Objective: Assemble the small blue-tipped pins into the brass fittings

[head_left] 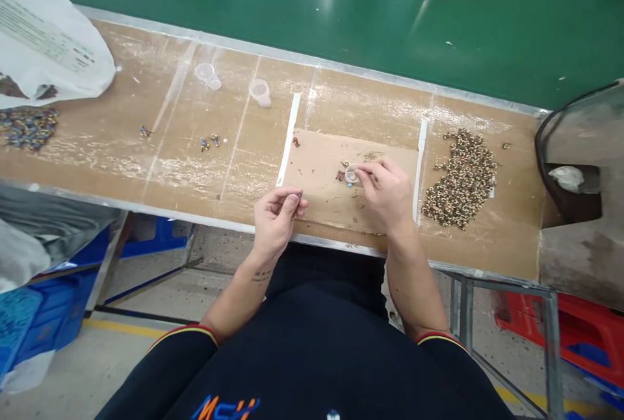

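Observation:
Near the table's front edge, my left hand [279,215] pinches a small dark piece [299,195] between thumb and fingertips. My right hand [387,191] is over the cardboard sheet [322,205], its thumb and fingers closed on the rim of a small clear round dish [351,173]. Beside the dish lie a few small dark red pieces [340,175], and a tiny blue piece [350,184] shows at its lower edge. Another red piece [296,142] rests at the sheet's upper left. The dish's contents are too small to make out.
A large pile of small brass-coloured parts [461,179] lies to the right. Blue and brass parts [29,127] are heaped at the far left under a white bag [58,43]. Two clear cups [259,90] [207,75] stand toward the back. A grey bin [585,257] borders the right end.

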Motion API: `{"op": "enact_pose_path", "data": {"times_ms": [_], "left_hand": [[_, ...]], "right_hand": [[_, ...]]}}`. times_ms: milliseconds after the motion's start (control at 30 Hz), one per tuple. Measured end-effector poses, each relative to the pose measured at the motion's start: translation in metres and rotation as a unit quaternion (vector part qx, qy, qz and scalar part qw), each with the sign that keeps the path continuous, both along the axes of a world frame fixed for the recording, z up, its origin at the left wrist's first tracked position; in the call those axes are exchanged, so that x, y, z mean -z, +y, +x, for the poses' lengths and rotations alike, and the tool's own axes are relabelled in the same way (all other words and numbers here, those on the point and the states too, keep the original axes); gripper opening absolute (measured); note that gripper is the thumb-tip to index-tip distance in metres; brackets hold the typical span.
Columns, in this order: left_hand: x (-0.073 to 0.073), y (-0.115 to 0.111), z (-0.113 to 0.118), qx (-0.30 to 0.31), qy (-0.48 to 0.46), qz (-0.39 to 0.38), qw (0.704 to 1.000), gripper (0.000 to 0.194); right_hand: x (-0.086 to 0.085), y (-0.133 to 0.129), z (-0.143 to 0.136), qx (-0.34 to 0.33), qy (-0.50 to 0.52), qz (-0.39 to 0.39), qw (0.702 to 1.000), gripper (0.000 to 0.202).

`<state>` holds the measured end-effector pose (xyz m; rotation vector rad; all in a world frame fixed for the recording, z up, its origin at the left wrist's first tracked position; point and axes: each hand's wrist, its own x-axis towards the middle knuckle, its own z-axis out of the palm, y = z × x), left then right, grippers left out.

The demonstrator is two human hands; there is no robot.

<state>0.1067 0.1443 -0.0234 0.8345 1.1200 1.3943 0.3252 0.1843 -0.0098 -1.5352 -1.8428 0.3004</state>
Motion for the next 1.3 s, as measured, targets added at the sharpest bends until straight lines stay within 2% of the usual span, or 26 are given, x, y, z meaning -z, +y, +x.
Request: {"op": "enact_pose_path", "data": {"times_ms": [233,367,567,767,967,1200,1300], "left_hand": [[-0.005,-0.004,0.015,-0.001,-0.033,-0.051,0.998,0.045],[-0.006,-0.006,0.015,-0.015,-0.045,-0.074,0.996,0.046],[-0.008,-0.007,0.015,-0.015,-0.051,-0.074,0.996,0.044],[-0.01,-0.007,0.019,-0.017,-0.053,-0.041,0.998,0.038],[-0.007,-0.009,0.021,-0.001,-0.015,-0.027,1.0,0.035],[-0.021,-0.017,0.033,0.033,0.053,0.064,0.996,0.023],[-0.023,-0.02,0.036,0.047,0.065,0.118,0.99,0.014]], "right_hand": [[-0.005,0.005,0.0,-0.01,0.017,-0.009,1.0,0.017],[-0.007,0.001,0.011,0.039,0.095,0.021,0.994,0.017],[0.001,0.002,0.013,0.088,0.201,0.001,0.976,0.02],[0.002,0.004,0.01,0.088,0.228,0.011,0.97,0.017],[-0.003,0.004,0.01,0.089,0.244,0.026,0.965,0.018],[-0.029,-0.025,0.007,0.048,0.323,0.113,0.938,0.03],[-0.035,-0.041,0.003,0.031,0.343,0.134,0.929,0.035]]}}
